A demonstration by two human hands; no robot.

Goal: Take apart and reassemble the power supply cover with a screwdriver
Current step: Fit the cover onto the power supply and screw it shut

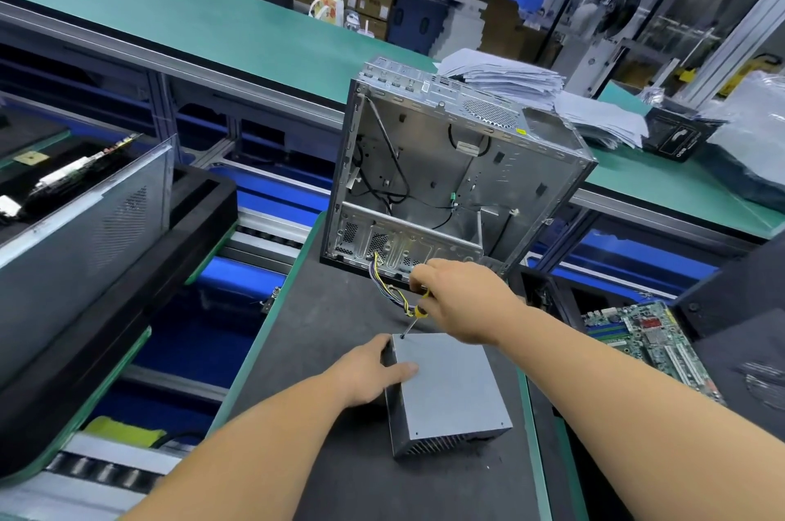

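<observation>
From the head camera, a grey power supply (446,389) lies flat on the dark mat (340,350) of the workbench, close in front of the person, its vented end facing the viewer and its plain metal cover (450,380) turned up. The left hand (369,372) grips the unit at its far left corner, fingers curled over the dark side wall and the thumb laid flat on top of the cover. The right hand (458,299) is closed around the yellow-and-black handle of a screwdriver (414,316), whose thin shaft slants down to the left so that its tip sits at a screw hole (402,336) in the far left corner of the cover, just beside the left hand. A bundle of coloured wires (395,287) runs from the far end of the power supply toward an open, empty computer case (446,172) standing upright at the back of the mat. A stack of papers (531,87) lies on the green bench behind the case, and a green motherboard (645,342) sits to the right, well apart from the power supply.
</observation>
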